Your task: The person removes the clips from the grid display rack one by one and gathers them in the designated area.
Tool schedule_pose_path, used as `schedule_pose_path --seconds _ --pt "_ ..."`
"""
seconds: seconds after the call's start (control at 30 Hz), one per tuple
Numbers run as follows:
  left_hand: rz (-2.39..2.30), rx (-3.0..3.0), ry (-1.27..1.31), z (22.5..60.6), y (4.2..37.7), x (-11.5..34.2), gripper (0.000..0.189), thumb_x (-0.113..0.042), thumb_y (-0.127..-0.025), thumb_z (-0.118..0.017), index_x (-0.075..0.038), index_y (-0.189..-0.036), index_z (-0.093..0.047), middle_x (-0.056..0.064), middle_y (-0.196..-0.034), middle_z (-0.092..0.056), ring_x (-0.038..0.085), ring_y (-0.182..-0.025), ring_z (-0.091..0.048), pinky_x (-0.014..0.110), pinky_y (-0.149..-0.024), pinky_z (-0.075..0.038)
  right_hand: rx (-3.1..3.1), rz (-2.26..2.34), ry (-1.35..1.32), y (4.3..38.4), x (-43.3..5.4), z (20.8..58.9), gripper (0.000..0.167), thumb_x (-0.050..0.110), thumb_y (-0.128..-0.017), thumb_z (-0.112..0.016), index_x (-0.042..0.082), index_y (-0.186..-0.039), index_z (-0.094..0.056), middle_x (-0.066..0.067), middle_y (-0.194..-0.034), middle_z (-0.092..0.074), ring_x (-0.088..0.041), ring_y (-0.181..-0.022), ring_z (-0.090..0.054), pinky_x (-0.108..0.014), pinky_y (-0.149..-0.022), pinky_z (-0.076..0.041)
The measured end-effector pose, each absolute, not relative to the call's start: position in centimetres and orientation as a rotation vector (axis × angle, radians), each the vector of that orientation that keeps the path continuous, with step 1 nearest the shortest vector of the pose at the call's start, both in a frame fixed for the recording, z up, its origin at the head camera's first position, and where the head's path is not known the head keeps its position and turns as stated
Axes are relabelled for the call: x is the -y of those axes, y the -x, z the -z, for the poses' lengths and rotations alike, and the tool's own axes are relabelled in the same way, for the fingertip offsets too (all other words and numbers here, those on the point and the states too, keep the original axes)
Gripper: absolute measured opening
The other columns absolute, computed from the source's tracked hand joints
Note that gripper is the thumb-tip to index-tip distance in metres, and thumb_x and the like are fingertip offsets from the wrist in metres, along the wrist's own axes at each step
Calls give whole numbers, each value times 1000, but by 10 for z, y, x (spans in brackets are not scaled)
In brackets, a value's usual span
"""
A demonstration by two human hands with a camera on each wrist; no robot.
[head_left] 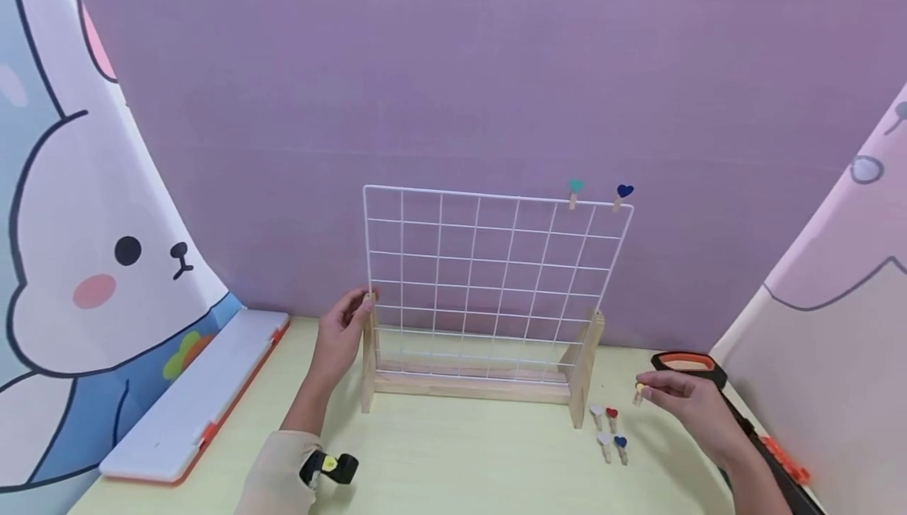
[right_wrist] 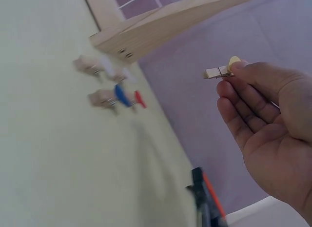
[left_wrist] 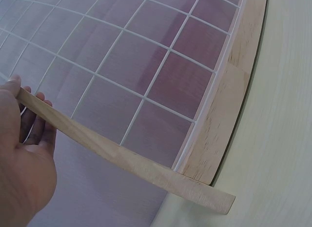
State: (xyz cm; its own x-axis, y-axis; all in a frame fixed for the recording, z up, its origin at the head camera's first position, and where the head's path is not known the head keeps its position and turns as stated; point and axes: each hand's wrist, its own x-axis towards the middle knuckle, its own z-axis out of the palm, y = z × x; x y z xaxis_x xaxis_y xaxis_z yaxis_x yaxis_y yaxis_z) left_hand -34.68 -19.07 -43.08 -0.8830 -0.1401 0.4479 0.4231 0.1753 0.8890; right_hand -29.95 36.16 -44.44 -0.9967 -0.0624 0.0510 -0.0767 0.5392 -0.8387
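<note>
A white wire grid [head_left: 489,271] stands upright in a wooden stand [head_left: 468,385]. My left hand [head_left: 342,334] grips the top of the stand's left post, thumb on one side and fingers on the other; the left wrist view shows that wooden post [left_wrist: 122,156] running down from the hand. Between thumb and fingertips, my right hand [head_left: 687,401] pinches a small clothespin [right_wrist: 218,72] with a yellow top, held above the table to the right of the stand. On the grid's top wire sit a clothespin with a green heart [head_left: 575,187] and one with a dark blue heart [head_left: 624,191].
Several heart clothespins lie by the stand's right foot, among them a red one [head_left: 612,414] and a blue one [head_left: 620,442]. A long white case [head_left: 191,405] with orange latches lies at the left. Behind my right hand is a black and orange object [head_left: 683,363].
</note>
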Motion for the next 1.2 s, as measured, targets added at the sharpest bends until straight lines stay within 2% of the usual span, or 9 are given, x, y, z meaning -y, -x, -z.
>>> schedule_pose_path --seconds 0.13,0.27,0.5,0.73,1.03,1.2 --pt "1751 2031 259 431 347 189 37 -30 -107 -58 -7 -136 -64 18 -137 -67 -4 -110 -61 8 -90 -49 2736 -1593 -40 298 -364 461 49 33 -96 -74 1 -133 -67 1 -117 -78 3 -100 -68 -23 -89 -56" --pt "1749 2034 266 431 347 187 37 -28 -107 -57 -6 -136 -64 21 -138 -66 -4 -110 -61 8 -91 -49 2702 -1657 -26 298 -365 475 46 25 -96 -75 -3 -132 -66 1 -114 -79 -1 -98 -70 -22 -86 -56" --pt "1746 2053 251 428 347 188 39 -32 -107 -57 -8 -137 -63 15 -138 -67 -4 -111 -60 7 -91 -48 2719 -1654 -2 297 -362 482 44 24 -95 -76 -1 -131 -68 -1 -114 -79 1 -96 -69 -23 -85 -57" --pt "1752 2046 263 427 349 189 39 -29 -108 -57 -5 -138 -63 19 -137 -66 -4 -110 -60 8 -90 -48 2774 -1618 -19 300 -363 487 42 21 -96 -74 -3 -129 -68 -7 -117 -77 1 -97 -68 -23 -84 -57" --pt "1749 2026 269 430 350 190 38 -28 -107 -58 -5 -136 -64 19 -136 -67 -5 -111 -61 8 -92 -49 2824 -1432 -84 308 -364 503 33 17 -95 -75 0 -123 -73 -15 -118 -76 2 -92 -66 -22 -78 -57" --pt "1755 2026 272 432 350 191 38 -28 -107 -58 -4 -137 -63 19 -137 -67 -6 -113 -61 7 -94 -48 2853 -1242 -111 311 -360 508 27 18 -93 -77 9 -118 -77 -9 -113 -79 4 -88 -66 -21 -75 -55"
